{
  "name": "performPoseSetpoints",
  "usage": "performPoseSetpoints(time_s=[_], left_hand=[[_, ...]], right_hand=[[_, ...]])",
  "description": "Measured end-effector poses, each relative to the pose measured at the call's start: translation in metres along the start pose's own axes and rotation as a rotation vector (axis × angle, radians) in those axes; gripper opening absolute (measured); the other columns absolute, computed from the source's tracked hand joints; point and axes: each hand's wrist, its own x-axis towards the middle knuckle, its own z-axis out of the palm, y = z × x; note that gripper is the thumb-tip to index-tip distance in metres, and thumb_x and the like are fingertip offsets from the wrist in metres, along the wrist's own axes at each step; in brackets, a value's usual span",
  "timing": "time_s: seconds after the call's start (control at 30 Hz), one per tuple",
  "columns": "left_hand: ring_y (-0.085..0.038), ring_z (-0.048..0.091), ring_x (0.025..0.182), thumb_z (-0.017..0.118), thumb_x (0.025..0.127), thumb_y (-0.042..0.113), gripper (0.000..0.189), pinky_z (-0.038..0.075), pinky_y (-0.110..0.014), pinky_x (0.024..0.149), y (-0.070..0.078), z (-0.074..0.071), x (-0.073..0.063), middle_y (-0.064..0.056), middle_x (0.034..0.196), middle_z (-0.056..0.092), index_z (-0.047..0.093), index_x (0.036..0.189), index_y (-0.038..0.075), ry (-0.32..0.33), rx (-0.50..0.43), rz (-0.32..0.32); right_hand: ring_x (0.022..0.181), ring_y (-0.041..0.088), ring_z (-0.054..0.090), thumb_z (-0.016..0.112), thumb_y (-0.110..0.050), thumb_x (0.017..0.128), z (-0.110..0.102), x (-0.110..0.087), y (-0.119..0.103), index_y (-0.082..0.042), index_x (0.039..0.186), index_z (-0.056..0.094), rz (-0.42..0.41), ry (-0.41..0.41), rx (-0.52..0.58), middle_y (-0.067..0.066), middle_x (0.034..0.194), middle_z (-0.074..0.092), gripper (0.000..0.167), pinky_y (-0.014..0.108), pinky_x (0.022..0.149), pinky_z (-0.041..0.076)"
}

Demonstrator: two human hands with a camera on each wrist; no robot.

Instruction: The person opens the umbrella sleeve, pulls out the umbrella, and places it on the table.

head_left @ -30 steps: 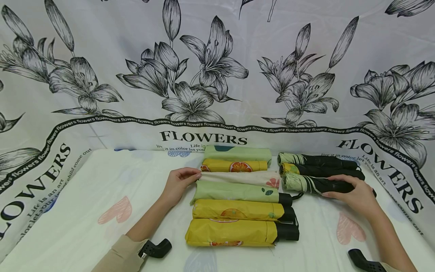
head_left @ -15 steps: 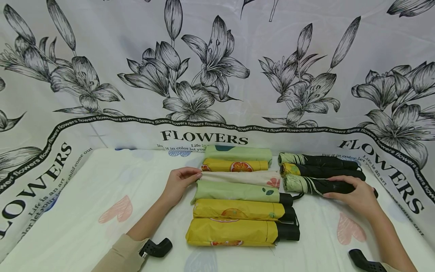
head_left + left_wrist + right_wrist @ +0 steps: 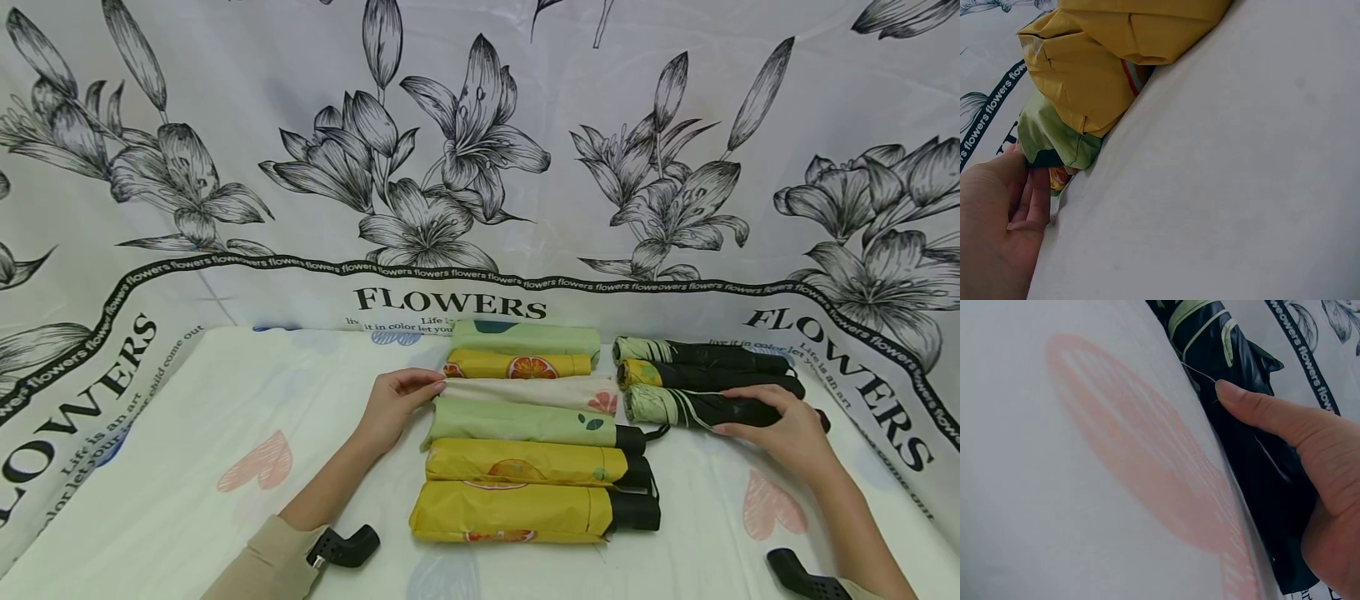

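Observation:
Folded umbrellas lie crosswise in a stack of rows on the bed-like white surface. My left hand [image 3: 396, 410] pinches the left end of a cream umbrella [image 3: 532, 392] with a pink flower print. In the left wrist view, the fingertips of that hand [image 3: 997, 215] are partly hidden behind a light green umbrella [image 3: 1054, 128]. On the right, my right hand [image 3: 797, 429] grips a black umbrella [image 3: 693, 408] with a pale green striped end, thumb on the near side. The right wrist view has the thumb of this hand [image 3: 1316, 444] lying along the black fabric [image 3: 1260, 469].
Nearer me lie a light green umbrella [image 3: 517, 422] and two yellow ones, the nearest [image 3: 510, 512] with a black handle. Behind are an orange-slice yellow umbrella [image 3: 555, 367] and a green one [image 3: 525, 338]. Two more dark umbrellas [image 3: 712, 375] lie beyond my right hand, before a flower-print curtain [image 3: 570, 242].

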Motion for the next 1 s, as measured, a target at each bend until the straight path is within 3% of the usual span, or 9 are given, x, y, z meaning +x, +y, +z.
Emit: performPoseSetpoints(time_s=[0.1,0.27,0.5,0.73,0.87,1.0], left_hand=[[-0.004,0.069,0.085,0.074,0.096,-0.002,0.021,0.056,-0.017,0.074,0.000,0.000,0.000,-0.008,0.100,0.078,0.073,0.113,-0.015,0.001,-0.001,-0.001],[-0.004,0.069,0.085,0.074,0.096,-0.002,0.022,0.056,-0.017,0.075,0.000,0.000,0.001,-0.003,0.097,0.078,0.072,0.114,-0.016,0.005,-0.006,-0.015],[-0.005,0.070,0.085,0.073,0.097,-0.002,0.024,0.058,-0.018,0.075,0.001,0.000,0.001,-0.004,0.099,0.077,0.070,0.116,-0.017,-0.004,-0.034,-0.011],[-0.005,0.071,0.087,0.072,0.098,0.000,0.025,0.060,-0.021,0.079,0.005,-0.001,-0.001,0.005,0.098,0.075,0.070,0.119,-0.014,-0.002,-0.029,-0.020],[-0.006,0.072,0.090,0.073,0.098,0.001,0.028,0.060,-0.021,0.081,0.008,-0.002,-0.001,0.004,0.102,0.075,0.069,0.123,-0.013,-0.012,-0.033,-0.034],[-0.007,0.074,0.094,0.073,0.098,0.001,0.033,0.061,-0.024,0.083,0.011,-0.003,-0.004,-0.002,0.109,0.074,0.068,0.128,-0.010,-0.028,-0.038,-0.073]], right_hand=[[0.120,0.043,0.042,0.095,-0.026,0.080,0.001,-0.001,0.000,0.001,0.125,0.073,0.000,0.019,-0.017,0.023,0.136,0.050,0.056,0.073,0.098,0.035],[0.123,0.052,0.040,0.096,-0.023,0.078,0.002,0.000,0.000,0.003,0.122,0.073,-0.020,0.042,-0.026,0.030,0.137,0.045,0.056,0.072,0.096,0.031],[0.125,0.053,0.041,0.096,-0.026,0.079,-0.002,0.000,-0.001,0.001,0.126,0.072,-0.021,0.022,-0.039,0.031,0.138,0.045,0.059,0.075,0.098,0.032],[0.128,0.058,0.040,0.093,-0.028,0.082,-0.010,0.000,-0.005,-0.001,0.132,0.068,-0.007,-0.010,-0.052,0.032,0.141,0.046,0.062,0.080,0.100,0.031],[0.133,0.063,0.036,0.090,-0.029,0.086,-0.015,-0.002,-0.009,-0.001,0.136,0.065,0.014,-0.027,-0.041,0.034,0.145,0.044,0.063,0.083,0.103,0.027],[0.135,0.064,0.037,0.087,-0.025,0.090,-0.020,-0.003,-0.016,-0.001,0.137,0.064,-0.016,-0.002,-0.027,0.033,0.145,0.050,0.058,0.083,0.104,0.026]])
